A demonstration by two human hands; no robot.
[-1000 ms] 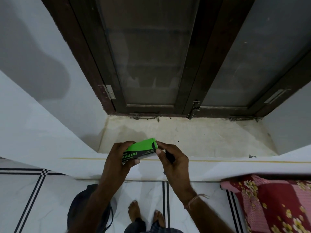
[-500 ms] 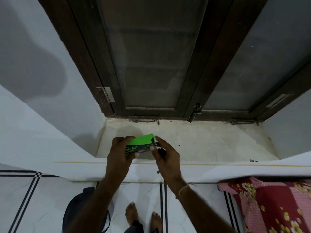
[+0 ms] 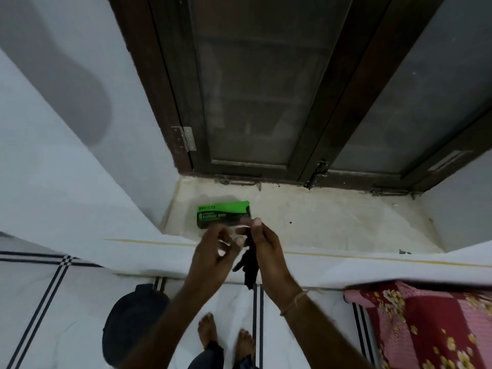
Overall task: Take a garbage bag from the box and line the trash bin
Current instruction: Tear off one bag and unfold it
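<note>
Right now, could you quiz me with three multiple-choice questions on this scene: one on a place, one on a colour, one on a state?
1. Where is the box?
A. on the window ledge
B. on the floor
C. in the left hand

2. What colour is the garbage bag?
A. white
B. black
C. red

3. How does the bag look?
A. spread open
B. lining the bin
C. bunched, hanging

Answers:
A, the box lies on the ledge.
B, the garbage bag is black.
C, it dangles crumpled from the right hand, the left hand beside it.
</note>
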